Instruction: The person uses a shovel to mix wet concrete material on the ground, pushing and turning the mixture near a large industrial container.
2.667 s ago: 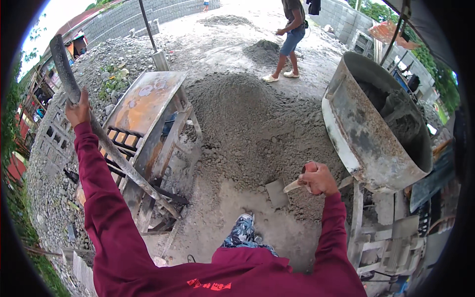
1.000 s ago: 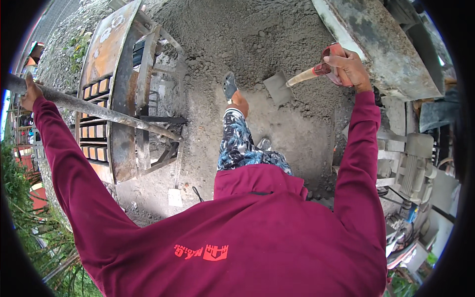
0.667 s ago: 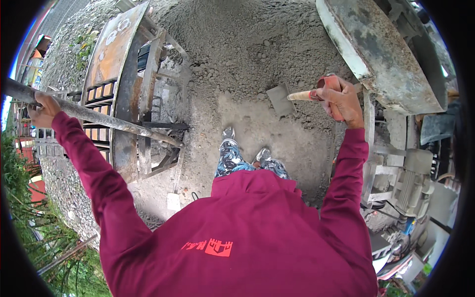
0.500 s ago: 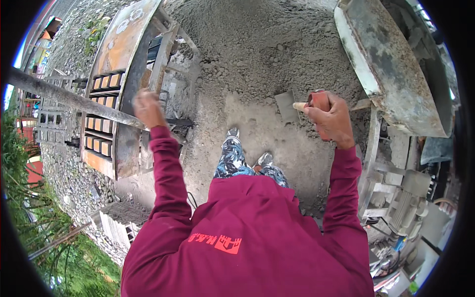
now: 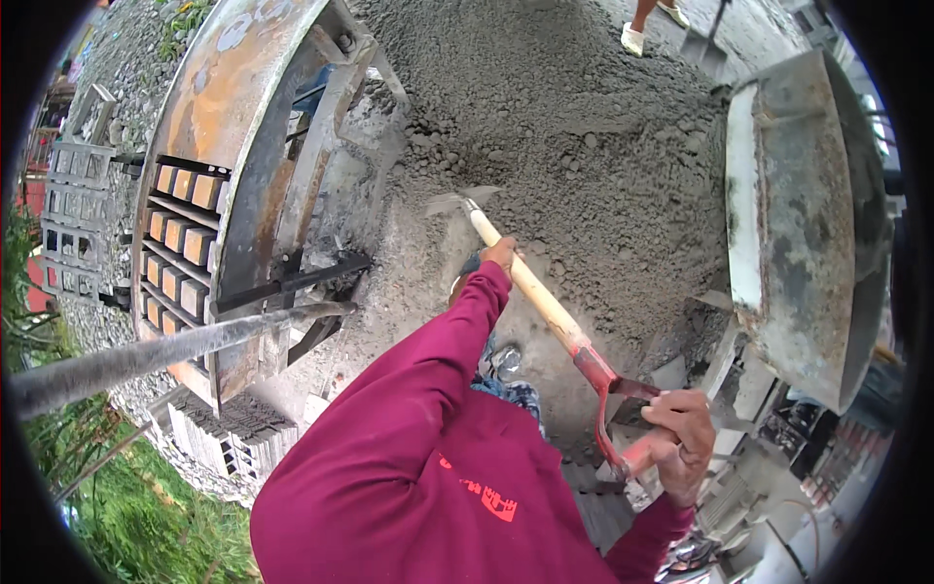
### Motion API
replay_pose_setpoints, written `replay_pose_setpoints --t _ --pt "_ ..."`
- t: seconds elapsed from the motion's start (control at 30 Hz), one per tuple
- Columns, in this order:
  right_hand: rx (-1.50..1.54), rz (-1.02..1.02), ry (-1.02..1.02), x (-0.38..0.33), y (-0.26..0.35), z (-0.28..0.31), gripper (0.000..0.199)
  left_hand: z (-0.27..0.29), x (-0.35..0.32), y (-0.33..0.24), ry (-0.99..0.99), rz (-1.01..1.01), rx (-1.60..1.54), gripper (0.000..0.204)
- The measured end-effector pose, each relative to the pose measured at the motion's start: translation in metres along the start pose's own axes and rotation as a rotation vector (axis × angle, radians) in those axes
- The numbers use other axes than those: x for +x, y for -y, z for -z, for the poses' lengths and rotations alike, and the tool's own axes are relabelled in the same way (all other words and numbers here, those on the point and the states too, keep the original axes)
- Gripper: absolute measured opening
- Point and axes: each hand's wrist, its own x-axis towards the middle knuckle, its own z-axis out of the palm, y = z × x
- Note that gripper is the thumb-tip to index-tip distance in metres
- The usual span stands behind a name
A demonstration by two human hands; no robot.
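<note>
A shovel slants across the middle of the view, with a pale wooden shaft and a red D-shaped grip. My left hand is closed round the shaft low down, close to the blade. At the other end, my right hand is wrapped round the red grip. The thin metal blade is at the near edge of a heap of damp grey mix; how deep it sits in the mix I cannot tell.
On the left stands a rusty metal machine with rows of block-shaped moulds, and a long metal bar juts across it. A large metal trough stands right. Another person's foot and a second shovel are far right.
My left hand has left the bar by the machine and now grips the shovel's shaft. My right hand has come nearer, holding the red grip. The view has shifted, bringing another person's feet into sight.
</note>
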Motion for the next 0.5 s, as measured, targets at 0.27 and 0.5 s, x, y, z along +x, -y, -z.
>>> replay_pose_setpoints --t 0.27,0.5 --pt "1.112 -0.991 -0.658 0.096 -0.081 -0.101 0.035 -0.039 0.071 -0.126 0.091 -0.068 -0.303 0.015" --pt "0.955 -0.981 -0.558 0.251 -0.152 -0.122 0.016 -0.085 0.188 -0.198 0.046 -0.072 -0.044 0.03"
